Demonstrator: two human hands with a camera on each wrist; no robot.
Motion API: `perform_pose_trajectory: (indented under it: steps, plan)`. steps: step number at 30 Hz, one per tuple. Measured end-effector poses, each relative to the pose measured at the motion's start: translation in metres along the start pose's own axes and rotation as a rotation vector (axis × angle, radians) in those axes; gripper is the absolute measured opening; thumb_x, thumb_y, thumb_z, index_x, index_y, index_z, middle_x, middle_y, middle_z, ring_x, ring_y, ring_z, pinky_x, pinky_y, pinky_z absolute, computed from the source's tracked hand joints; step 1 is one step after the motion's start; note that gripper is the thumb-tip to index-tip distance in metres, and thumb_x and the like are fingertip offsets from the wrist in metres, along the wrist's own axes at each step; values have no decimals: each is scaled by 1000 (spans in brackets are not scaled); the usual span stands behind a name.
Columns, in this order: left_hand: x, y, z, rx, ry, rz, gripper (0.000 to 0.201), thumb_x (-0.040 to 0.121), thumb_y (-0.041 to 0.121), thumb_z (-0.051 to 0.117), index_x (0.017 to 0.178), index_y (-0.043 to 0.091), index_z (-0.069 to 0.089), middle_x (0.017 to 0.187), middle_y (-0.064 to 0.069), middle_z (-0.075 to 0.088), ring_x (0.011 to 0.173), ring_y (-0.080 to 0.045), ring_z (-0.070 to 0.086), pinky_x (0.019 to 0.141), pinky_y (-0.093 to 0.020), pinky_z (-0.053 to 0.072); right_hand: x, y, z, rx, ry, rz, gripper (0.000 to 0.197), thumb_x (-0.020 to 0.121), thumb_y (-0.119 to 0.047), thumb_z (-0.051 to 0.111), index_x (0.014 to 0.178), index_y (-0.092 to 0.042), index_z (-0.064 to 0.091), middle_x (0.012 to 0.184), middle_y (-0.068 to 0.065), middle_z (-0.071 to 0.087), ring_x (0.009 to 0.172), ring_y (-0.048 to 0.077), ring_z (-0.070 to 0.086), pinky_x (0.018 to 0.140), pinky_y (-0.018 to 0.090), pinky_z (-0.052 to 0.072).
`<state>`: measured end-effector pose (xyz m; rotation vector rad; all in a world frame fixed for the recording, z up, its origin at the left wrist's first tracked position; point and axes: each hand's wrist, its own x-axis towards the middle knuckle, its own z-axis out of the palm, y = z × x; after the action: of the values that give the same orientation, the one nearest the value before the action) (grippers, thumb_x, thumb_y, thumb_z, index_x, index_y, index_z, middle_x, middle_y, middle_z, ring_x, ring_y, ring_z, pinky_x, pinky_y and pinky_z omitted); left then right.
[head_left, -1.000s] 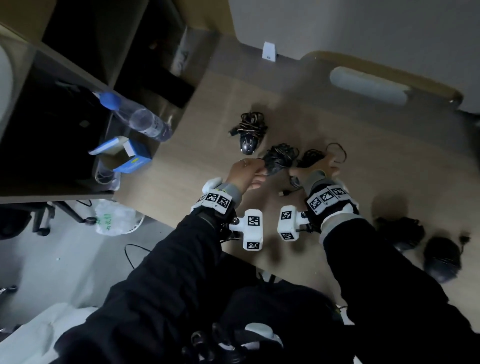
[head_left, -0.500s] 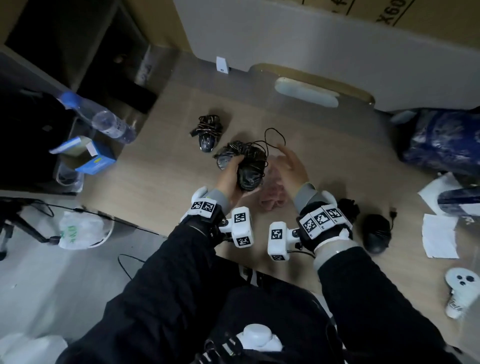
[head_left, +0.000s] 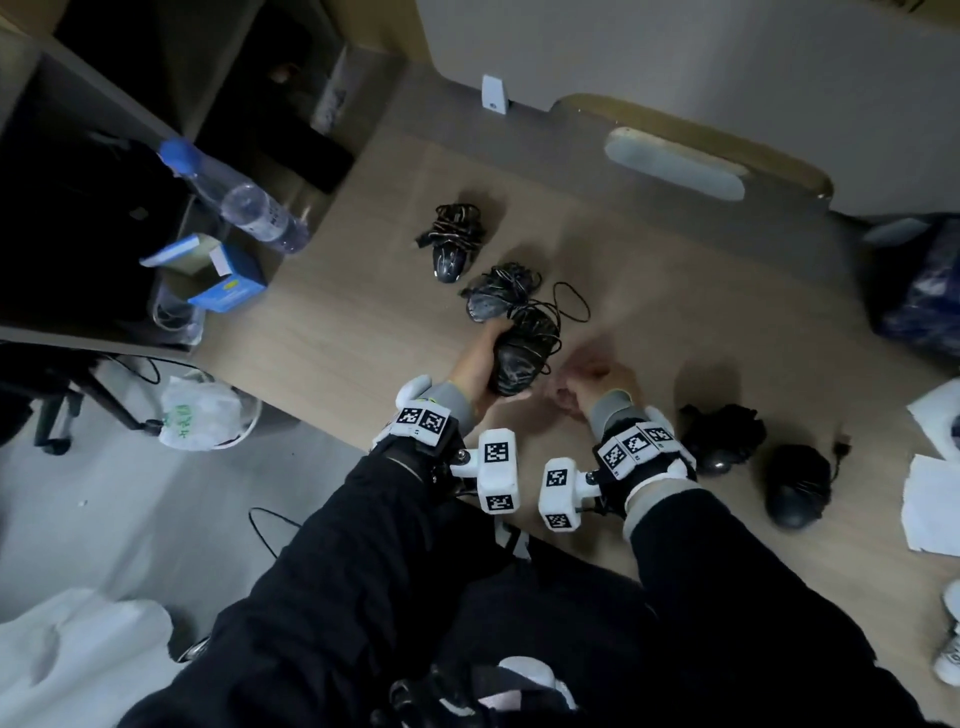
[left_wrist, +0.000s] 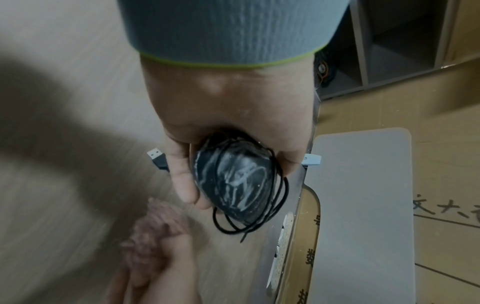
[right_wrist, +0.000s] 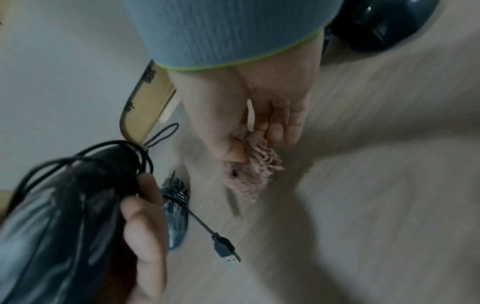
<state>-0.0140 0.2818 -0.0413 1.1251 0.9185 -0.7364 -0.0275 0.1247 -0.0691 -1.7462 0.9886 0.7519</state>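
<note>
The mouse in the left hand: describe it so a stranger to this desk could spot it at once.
On the wooden desk, cable-wrapped black mice lie in a far pair and a right pair. Between them the left hand grips a fifth mouse. It alone is held, whitish smears on its shell, its cable hanging in loose loops.

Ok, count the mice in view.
5. Held mouse in the left hand; second mouse and third mouse just beyond it; fourth mouse and fifth mouse right of the right hand, which pinches a cloth. More may be hidden off-frame.
</note>
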Motion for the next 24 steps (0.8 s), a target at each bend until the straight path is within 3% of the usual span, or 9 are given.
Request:
perform_pose_trajectory:
  steps: [2,5,9,12,16,18,19,22,24]
  plan:
    - [-7,4,8,24,-17,-1,41,95,48,51,113,13,64,89,-10,69,63,-22,65,49,-27,54,-7,-13,-15,31,34,-63,17,84,-15,58,79,-4,69,50,5,65,36,16,57,38,18,45]
    - [-20,6,25,46,-48,27,46,92,49,53,116,11,64,95,-13,70,63,-22,64,49,-28,53,-32,-32,-45,167,24,-188,13,87,6,42,90,2,54,51,20,56,33,24,50,34,23,40]
    - [-51,6,58,-8,-81,144,70,75,48,60,128,1,60,104,-21,68,73,-28,64,51,-29,52,-59,-38,-81,247,15,-304,30,91,8,41,94,-11,64,62,3,59,46,16,56,35,19,44]
    - [-73,7,86,-40,-103,228,44,88,39,57,112,3,65,96,-20,66,69,-25,63,54,-32,53,-77,-38,-103,433,9,-325,37,86,17,31,96,3,64,36,1,51,26,12,44,33,16,33]
    - [-95,5,110,-33,-90,288,27,91,38,57,93,12,65,81,-10,67,66,-23,63,74,-44,57,-103,-29,-129,407,-88,-368,27,88,3,45,72,-12,61,38,-7,47,28,7,39,36,12,31]
    - [-110,2,119,-7,-74,314,31,88,41,59,95,12,67,81,-10,69,68,-25,66,75,-46,58,-115,-22,-139,307,-108,-425,29,75,-5,50,51,-18,58,36,-2,42,28,13,32,41,19,28]
    - [-117,3,122,2,-66,324,34,85,43,61,96,12,67,85,-11,70,72,-25,66,73,-46,58,-118,-18,-143,265,-121,-455,29,74,-5,52,48,-19,58,38,2,43,30,14,32,43,22,27]
    - [-127,3,130,19,-64,348,45,76,51,62,100,13,68,96,-14,69,82,-29,66,65,-40,57,-139,-8,-157,279,-206,-559,8,75,-16,71,82,-13,68,65,12,60,52,19,47,48,23,33]
    - [-131,1,131,63,-65,379,50,82,57,60,103,12,68,94,-14,69,82,-29,66,61,-36,56,-145,-2,-166,186,-200,-631,27,76,-20,82,98,-15,68,75,10,59,63,20,48,48,21,37]
